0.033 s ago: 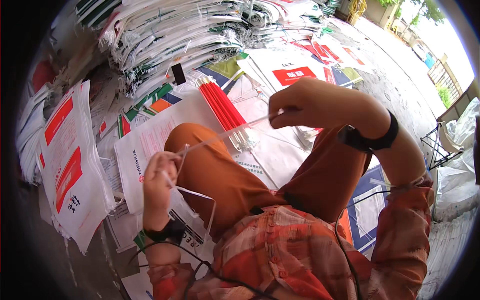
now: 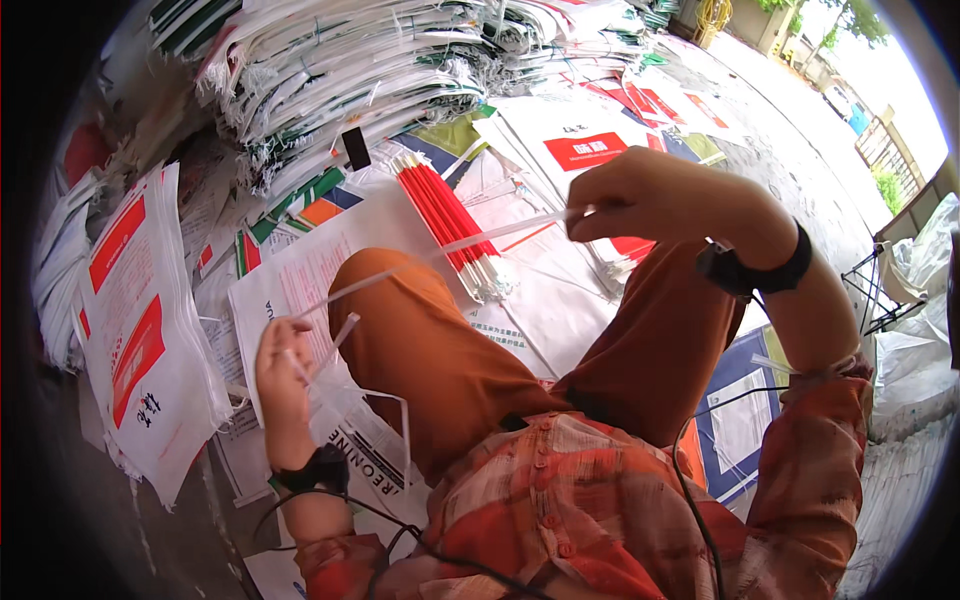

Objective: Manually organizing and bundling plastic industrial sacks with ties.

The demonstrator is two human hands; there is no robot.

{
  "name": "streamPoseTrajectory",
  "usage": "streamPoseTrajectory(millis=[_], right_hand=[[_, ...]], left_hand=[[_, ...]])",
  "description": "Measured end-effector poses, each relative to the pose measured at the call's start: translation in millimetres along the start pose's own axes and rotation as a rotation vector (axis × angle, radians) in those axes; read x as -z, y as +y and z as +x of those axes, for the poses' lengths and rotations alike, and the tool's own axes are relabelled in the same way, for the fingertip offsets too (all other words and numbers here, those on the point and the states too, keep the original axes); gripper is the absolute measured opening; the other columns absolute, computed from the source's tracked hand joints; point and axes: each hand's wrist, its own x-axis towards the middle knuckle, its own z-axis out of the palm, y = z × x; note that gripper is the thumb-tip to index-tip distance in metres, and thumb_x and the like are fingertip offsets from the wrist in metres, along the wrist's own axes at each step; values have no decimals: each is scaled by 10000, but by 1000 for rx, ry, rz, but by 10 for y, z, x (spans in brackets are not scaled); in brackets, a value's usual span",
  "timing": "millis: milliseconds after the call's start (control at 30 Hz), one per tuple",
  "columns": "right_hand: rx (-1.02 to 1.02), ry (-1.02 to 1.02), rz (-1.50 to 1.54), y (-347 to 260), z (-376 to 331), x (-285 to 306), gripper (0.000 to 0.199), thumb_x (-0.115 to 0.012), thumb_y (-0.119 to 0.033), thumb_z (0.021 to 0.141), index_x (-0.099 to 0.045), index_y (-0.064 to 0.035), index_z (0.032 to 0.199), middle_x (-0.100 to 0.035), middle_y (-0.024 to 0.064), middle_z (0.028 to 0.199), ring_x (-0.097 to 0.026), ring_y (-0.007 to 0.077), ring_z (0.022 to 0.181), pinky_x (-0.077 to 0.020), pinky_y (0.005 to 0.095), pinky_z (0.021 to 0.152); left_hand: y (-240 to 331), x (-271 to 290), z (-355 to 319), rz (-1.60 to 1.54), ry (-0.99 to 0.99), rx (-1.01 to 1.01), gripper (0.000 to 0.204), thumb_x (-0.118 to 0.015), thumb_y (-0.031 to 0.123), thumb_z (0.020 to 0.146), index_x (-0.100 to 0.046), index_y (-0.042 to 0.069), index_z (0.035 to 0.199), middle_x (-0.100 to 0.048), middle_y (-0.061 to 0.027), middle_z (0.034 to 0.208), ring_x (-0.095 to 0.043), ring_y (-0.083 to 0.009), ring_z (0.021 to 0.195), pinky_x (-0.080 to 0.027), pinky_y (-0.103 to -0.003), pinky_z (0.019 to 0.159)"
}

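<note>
A narrow, whitish plastic strap (image 2: pixel 440 250) is stretched on a slant above my knees. Its upper end is in my right hand (image 2: pixel 620 200), whose fingers are curled closed around it. My left hand (image 2: pixel 283 370) is closed on the lower part, thumb and fingers pinched together. Below that hand the strap bends, with a short end sticking up and a loose length hanging beside my left thigh. Beneath the strap, a bundle of folded red-and-white woven bags (image 2: pixel 450 220) lies on the white bags spread before me.
A tall stack of white woven bags (image 2: pixel 350 90) stands at the far side. More printed bags (image 2: pixel 130 320) are piled at my left. A small black flat object (image 2: pixel 356 148) rests near the stack. A black cable (image 2: pixel 420 535) crosses my lap. Clear plastic sheeting (image 2: pixel 915 310) lies at right.
My hands have drawn farther apart, the left going left and the right moving slightly right. The strap between them now spans a longer distance.
</note>
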Motion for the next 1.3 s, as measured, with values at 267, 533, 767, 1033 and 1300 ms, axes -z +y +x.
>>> streamPoseTrajectory(millis=[267,533,767,1033,1300], right_hand=[[-430,38,310,736,-743,398,255,-573,-245,1030,-710,-45,951,-518,-44,639,-417,5,511,-312,194,448],[-70,-106,237,670,327,287,328,-527,-325,1039,-721,-68,979,-449,-42,565,-408,42,472,-329,240,438],[316,-73,153,322,1125,-366,348,-536,-368,969,-753,-103,908,-627,38,679,-608,164,622,-489,339,625],[771,229,161,-301,1098,-594,316,-549,-339,948,-761,-107,969,-692,58,751,-655,203,665,-532,368,704],[456,47,295,459,1087,-259,327,-530,-318,923,-751,-78,945,-693,82,753,-670,197,634,-534,368,628]], left_hand=[[-327,2964,-1473,1598,890,230,297,-459,151,1004,-586,33,1245,-690,-185,1176,-633,-443,1062,-502,-470,918],[363,1644,-2149,1871,264,734,691,-583,35,839,-424,151,1502,-418,-45,1566,-276,-292,1503,-155,-547,1222],[1542,185,-1653,1179,340,119,478,-498,114,1006,-458,15,1471,-451,-160,1528,-398,-289,1438,-286,-419,1188],[1563,-2161,-561,821,-69,-87,437,-505,162,1062,-449,-4,1462,-636,-115,1196,-580,-105,801,-472,-243,752],[1433,-734,-37,857,192,-218,286,-492,219,1063,-668,-6,1048,-434,47,689,-363,-54,617,-298,-232,570]])
